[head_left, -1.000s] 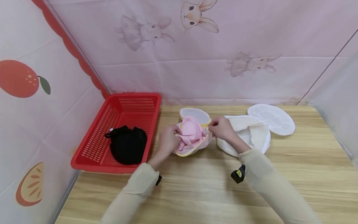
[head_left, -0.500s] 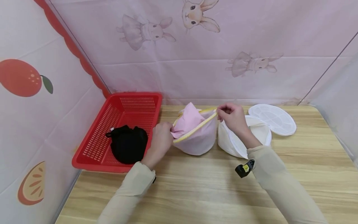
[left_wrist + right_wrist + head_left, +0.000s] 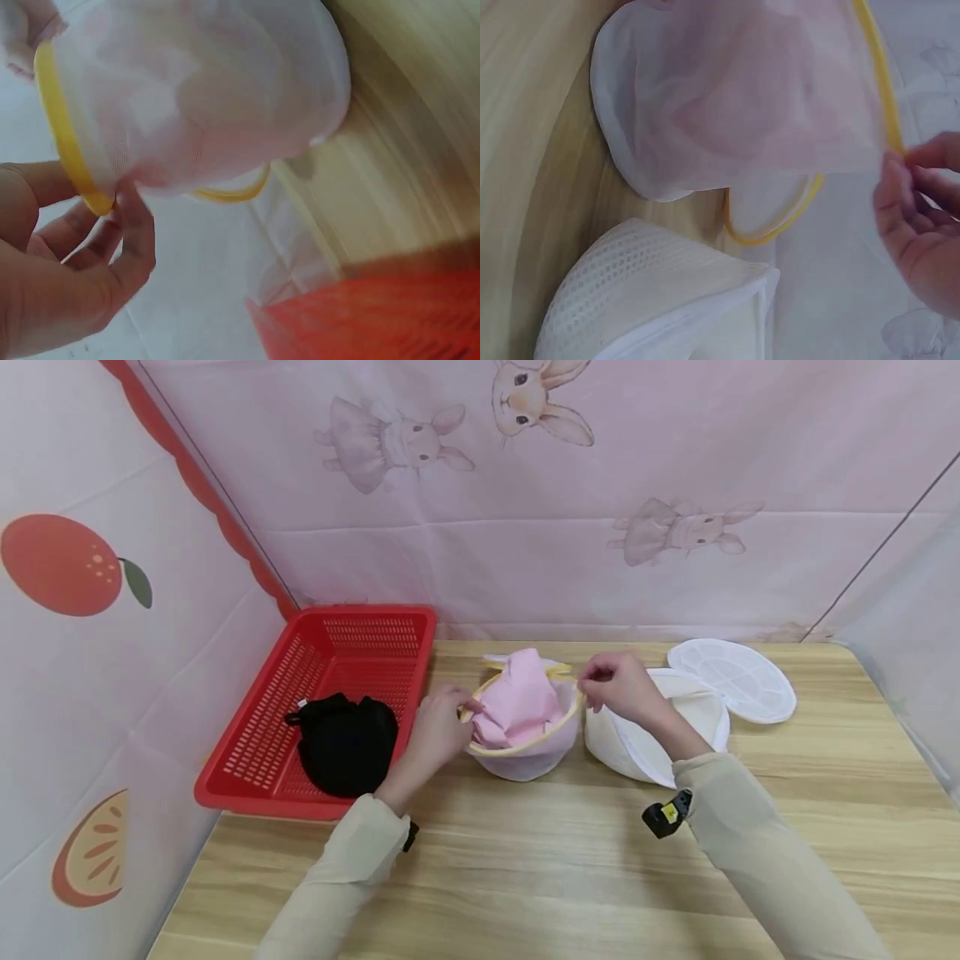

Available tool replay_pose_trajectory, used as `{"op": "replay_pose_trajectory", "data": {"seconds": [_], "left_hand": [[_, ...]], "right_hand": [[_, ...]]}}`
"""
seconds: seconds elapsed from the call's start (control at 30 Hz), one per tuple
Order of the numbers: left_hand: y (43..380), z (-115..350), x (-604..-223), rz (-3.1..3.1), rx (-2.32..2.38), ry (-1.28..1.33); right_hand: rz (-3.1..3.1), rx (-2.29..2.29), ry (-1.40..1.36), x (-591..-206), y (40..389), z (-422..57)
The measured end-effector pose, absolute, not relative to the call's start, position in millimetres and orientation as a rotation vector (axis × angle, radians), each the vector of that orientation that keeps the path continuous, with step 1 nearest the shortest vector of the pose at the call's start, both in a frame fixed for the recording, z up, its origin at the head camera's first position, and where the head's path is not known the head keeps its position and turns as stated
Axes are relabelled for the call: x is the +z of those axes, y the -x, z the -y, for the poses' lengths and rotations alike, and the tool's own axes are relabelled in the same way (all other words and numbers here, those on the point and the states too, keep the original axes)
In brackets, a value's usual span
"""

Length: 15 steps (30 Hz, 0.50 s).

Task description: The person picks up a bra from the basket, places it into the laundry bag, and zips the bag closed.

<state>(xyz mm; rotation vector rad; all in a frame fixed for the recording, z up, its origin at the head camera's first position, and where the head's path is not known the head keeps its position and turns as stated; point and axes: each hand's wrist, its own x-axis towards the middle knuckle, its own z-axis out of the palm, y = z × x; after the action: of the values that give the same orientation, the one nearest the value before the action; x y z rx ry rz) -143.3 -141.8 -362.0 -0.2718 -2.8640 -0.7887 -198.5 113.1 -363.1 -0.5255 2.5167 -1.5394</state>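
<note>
A white mesh laundry bag [image 3: 517, 767] with a yellow zip rim stands upright on the table, a crumpled pink cloth [image 3: 519, 697] inside it. The cloth bulges above the rim at the back. With thumb and fingers my left hand [image 3: 438, 724] pinches the rim on the left. On the opposite side, my right hand [image 3: 624, 689] pinches the rim between thumb and fingertips, as the right wrist view shows. Between the hands the mouth is spread wide. Behind the bag, its round lid flap [image 3: 769, 206] hangs folded back.
A cream mesh bag [image 3: 652, 747] sits just right of the laundry bag, its round white lid [image 3: 735, 681] lying open behind. At left, a red plastic basket [image 3: 258, 806] holds a black folded garment with a strap [image 3: 347, 747]. A printed fabric wall [image 3: 540, 568] closes off the back.
Both hands have drawn apart, widening the mouth of the laundry bag. Its rim rose and tilted half a second ago and is lower and more level now. The pink cloth has shifted inside.
</note>
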Motion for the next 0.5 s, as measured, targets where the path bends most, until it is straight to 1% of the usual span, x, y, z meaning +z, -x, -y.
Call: {"op": "replay_pose_trajectory", "data": {"seconds": [0.1, 0.23, 0.33, 0.5], "left_hand": [[144.7, 138.0, -363.6, 2.884, -0.856, 0.285], [144.4, 133.1, -366.2, 2.903, -0.82, 0.3], [142.1, 130.5, -367.0, 2.919, -0.795, 0.297], [138.4, 127.7, -366.8, 2.944, -0.778, 0.309]], "right_hand": [[-2.45, -1.333, 0.561, -361.1, 198.8, -112.2], [-2.439, -1.127, 0.545, -354.4, 199.1, -109.6], [-2.469, -1.12, 0.495, -348.1, 200.8, -105.9], [-2.464, -1.271, 0.404, -340.1, 208.5, -96.0]]}}
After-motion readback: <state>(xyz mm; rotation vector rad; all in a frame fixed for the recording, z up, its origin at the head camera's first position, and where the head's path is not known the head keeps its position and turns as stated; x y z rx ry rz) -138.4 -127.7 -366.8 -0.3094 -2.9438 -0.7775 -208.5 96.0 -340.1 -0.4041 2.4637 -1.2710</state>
